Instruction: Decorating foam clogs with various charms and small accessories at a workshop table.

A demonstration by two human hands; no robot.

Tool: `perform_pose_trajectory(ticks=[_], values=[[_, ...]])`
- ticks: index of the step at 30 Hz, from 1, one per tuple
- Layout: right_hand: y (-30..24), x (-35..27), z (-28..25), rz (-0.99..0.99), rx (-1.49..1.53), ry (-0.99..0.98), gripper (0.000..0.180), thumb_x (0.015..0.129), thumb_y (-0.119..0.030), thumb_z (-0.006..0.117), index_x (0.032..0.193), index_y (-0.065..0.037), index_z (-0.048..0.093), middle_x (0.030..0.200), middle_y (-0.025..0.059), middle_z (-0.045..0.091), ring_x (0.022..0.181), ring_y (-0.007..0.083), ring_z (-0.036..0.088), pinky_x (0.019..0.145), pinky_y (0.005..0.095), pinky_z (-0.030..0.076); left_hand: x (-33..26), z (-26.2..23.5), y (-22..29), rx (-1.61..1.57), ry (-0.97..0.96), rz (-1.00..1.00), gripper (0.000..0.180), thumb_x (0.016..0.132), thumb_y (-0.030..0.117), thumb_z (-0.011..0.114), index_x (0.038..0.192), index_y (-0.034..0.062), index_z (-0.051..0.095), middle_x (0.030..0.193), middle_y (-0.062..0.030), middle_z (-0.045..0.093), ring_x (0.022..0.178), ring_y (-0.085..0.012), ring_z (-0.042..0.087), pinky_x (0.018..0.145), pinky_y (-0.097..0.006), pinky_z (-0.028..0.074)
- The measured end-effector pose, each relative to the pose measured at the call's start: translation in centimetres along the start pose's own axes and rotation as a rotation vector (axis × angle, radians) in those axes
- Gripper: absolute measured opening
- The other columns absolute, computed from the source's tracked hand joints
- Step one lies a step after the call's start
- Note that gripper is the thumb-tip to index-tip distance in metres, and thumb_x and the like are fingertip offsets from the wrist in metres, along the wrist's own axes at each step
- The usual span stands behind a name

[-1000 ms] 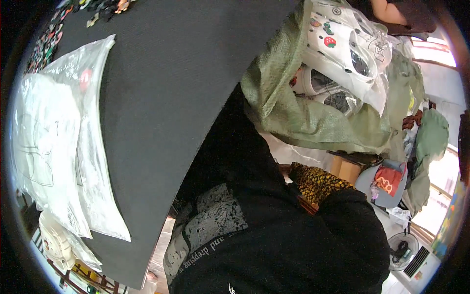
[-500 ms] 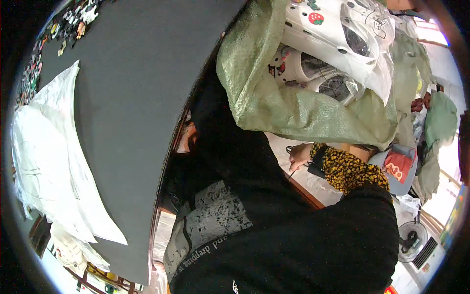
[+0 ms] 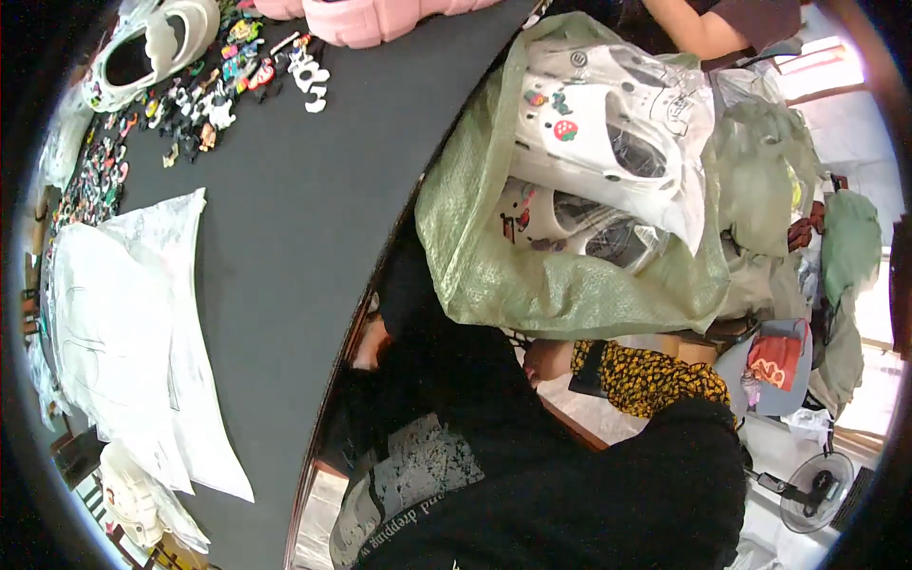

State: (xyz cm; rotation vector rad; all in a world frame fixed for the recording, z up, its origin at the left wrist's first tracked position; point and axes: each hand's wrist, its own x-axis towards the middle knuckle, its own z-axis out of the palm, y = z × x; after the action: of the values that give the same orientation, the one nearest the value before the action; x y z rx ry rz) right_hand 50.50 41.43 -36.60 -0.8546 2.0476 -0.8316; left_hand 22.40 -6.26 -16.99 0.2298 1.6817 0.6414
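Note:
My right hand, below a black and yellow patterned sleeve cover, reaches under the near edge of a pale green woven sack. Its fingers are blurred and partly hidden there, so I cannot make out a grip. In the sack's open mouth lie white clogs in clear plastic bags, decorated with small charms, one a red strawberry. I do not see my left hand clearly. A small skin-coloured patch shows between the table edge and my black clothing; I cannot tell what it is.
A dark grey table fills the left, bearing white plastic bags, scattered charms, a white clog and pink clogs. Another person's arm is beyond the sack. A fan stands at right.
The view has shifted, bringing the pink clogs, more charms and the other person's arm into sight. My right hand has gone closer under the sack's edge.

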Motion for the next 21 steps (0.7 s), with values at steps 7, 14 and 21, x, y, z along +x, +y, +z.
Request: perform_pose_trajectory(ticks=[7, 14, 21], values=[[-3.8, -1.4, -5.1, 0.21, -0.034, 0.364, 0.016, 0.078, -0.013, 0.057, 0.07, 0.0, 0.056, 0.065, 0.0154, 0.051, 0.064, 0.0333, 0.055, 0.061, 0.042, 0.048, -0.8, 3.2, 0.8, -0.082, 0.152, 0.04, 0.04, 0.099, 0.025, 0.05, 0.127, -0.0027, 0.055, 0.122, -0.0188, 0.061, 0.111, -0.0258, 0.058, 0.097, -0.035, 0.043], [-16.7, -2.4, -24.8, 0.212, 0.333, 0.445, 0.026, 0.09, -0.021, 0.057, 0.104, 0.0, 0.065, 0.098, 0.0191, 0.065, 0.09, 0.0371, 0.063, 0.081, 0.0415, 0.05, -6.3, 3.7, 5.0, -0.155, 0.364, 0.189, 0.036, 0.101, 0.027, 0.048, 0.118, -0.003, 0.06, 0.109, -0.0151, 0.066, 0.098, -0.0199, 0.061, 0.087, -0.03, 0.048], [-21.5, -7.8, -33.4, 0.435, 0.125, 0.974, 0.023, 0.08, -0.005, 0.065, 0.102, 0.0, 0.063, 0.097, 0.0156, 0.065, 0.093, 0.0333, 0.062, 0.08, 0.0366, 0.049, -11.5, 0.8, 8.5, -0.445, 0.08, 0.488, 0.042, 0.101, 0.028, 0.048, 0.125, -0.0054, 0.055, 0.117, -0.0141, 0.064, 0.109, -0.0218, 0.06, 0.095, -0.035, 0.046]])
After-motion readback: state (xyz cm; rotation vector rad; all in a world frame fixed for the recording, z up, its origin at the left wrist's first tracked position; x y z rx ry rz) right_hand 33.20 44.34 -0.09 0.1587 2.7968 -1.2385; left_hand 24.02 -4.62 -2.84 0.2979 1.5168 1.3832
